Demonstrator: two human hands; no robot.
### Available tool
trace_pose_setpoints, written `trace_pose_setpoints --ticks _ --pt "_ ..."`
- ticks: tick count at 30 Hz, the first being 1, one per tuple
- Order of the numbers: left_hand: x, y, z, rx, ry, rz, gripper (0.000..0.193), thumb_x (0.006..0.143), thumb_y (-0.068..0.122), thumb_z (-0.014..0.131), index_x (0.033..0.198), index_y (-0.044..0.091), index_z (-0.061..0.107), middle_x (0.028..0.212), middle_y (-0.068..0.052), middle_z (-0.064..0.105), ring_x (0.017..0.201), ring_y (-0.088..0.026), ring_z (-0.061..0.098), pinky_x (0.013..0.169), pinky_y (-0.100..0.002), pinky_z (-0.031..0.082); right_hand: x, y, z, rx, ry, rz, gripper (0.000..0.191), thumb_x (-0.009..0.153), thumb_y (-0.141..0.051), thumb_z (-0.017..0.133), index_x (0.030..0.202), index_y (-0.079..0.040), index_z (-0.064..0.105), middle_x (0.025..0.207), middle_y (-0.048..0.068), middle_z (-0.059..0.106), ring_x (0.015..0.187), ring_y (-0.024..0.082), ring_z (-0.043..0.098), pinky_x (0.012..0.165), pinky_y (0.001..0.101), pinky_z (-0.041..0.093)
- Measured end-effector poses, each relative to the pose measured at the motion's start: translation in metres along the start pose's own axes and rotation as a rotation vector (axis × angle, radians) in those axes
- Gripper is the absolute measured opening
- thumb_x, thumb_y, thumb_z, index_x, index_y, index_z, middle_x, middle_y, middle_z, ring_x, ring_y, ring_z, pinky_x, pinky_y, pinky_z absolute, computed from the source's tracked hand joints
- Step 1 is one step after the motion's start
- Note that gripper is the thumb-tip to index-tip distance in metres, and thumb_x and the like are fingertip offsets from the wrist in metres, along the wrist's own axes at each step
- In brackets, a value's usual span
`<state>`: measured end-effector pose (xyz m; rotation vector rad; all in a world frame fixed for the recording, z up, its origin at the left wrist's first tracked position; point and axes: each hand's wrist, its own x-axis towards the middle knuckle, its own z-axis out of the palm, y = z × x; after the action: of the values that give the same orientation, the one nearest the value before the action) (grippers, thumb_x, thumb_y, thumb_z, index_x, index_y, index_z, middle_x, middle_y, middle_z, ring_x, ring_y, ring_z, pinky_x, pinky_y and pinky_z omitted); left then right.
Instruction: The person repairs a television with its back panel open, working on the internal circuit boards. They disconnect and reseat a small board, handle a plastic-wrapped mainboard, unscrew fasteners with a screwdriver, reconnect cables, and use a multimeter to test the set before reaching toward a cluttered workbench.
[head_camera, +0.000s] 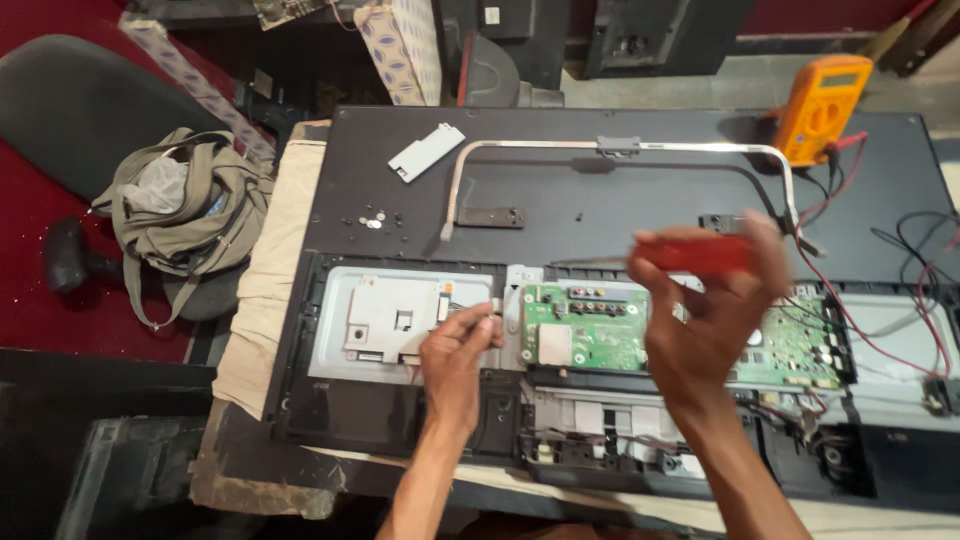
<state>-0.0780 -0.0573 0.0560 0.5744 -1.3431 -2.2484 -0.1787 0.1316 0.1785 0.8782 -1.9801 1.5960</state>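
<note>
Your left hand (458, 345) sits low on the opened back of the flat screen (620, 190), fingers pinched shut on a small pale connector or cable end (487, 306) right at the edge of the silver metal shield (400, 320), just beside the green circuit board (572, 327). Exactly what's pinched is too small to tell.

Your right hand (710, 310) is raised above the boards, closed around a red-handled screwdriver (695, 255). The handle is blurred and the tip can't be made out.

A second green board (795, 350) lies to the right, partly behind that hand. Red and black leads (850, 310) run across it from the orange meter (822, 95) at the top edge of the panel. Loose screws (372, 220) sit on the black back cover, near a small grey plate (427, 152) and the bent metal stand bar (620, 147). A grey bag (185, 215) lies on the floor to the left.

Risks as I judge them:
- Pulling the pinched piece at an angle could bend pins or tear a thin cable; it sits tight against the shield edge.
- The screwdriver hangs over bare boards; a slip could scratch tracks or bridge contacts.
- The meter leads trail close to your right wrist; snagging one could drag the meter or a probe across the board.
- The screws are loose on a smooth surface; a bump could scatter them.
</note>
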Motion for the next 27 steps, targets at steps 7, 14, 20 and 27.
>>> trace_pose_setpoints --ticks 7,14,20,27 --pt "-0.061 -0.048 0.067 -0.276 -0.129 -0.425 0.021 0.095 0.006 0.068 0.112 -0.006 0.071 0.093 -0.013 0.074 0.079 -0.017 0.069 0.076 -0.031 0.057 -0.091 -0.052 -0.106 -0.003 0.340 0.223 0.079 0.109 0.011 0.065 0.158 -0.019 0.011 0.116 0.024 0.066 0.100 0.029 0.076 0.097 0.0396 0.066" --pt "-0.110 -0.087 0.122 -0.365 -0.318 -0.654 0.021 0.096 0.008 0.068 0.113 -0.004 0.070 0.097 -0.012 0.075 0.085 -0.017 0.070 0.081 -0.031 0.057 -0.156 -0.053 -0.184 -0.067 0.580 0.426 0.019 0.110 -0.001 0.068 0.119 0.010 0.055 0.109 0.023 0.070 0.108 0.029 0.073 0.105 0.0399 0.062" --pt "-0.123 -0.102 0.150 -0.350 -0.391 -0.728 0.022 0.094 0.006 0.071 0.114 -0.003 0.071 0.099 -0.011 0.076 0.087 -0.016 0.070 0.083 -0.030 0.057 -0.169 -0.048 -0.218 -0.117 0.607 0.374 0.025 0.115 -0.004 0.070 0.116 0.012 0.051 0.109 0.023 0.066 0.112 0.030 0.073 0.105 0.0429 0.059" --pt "-0.125 -0.123 0.168 -0.323 -0.432 -0.704 0.024 0.093 0.008 0.074 0.114 -0.003 0.074 0.095 -0.010 0.076 0.088 -0.017 0.071 0.082 -0.031 0.057 -0.160 -0.043 -0.232 -0.106 0.636 0.385 0.023 0.110 -0.004 0.070 0.116 0.009 0.051 0.109 0.023 0.066 0.110 0.028 0.073 0.106 0.0437 0.062"
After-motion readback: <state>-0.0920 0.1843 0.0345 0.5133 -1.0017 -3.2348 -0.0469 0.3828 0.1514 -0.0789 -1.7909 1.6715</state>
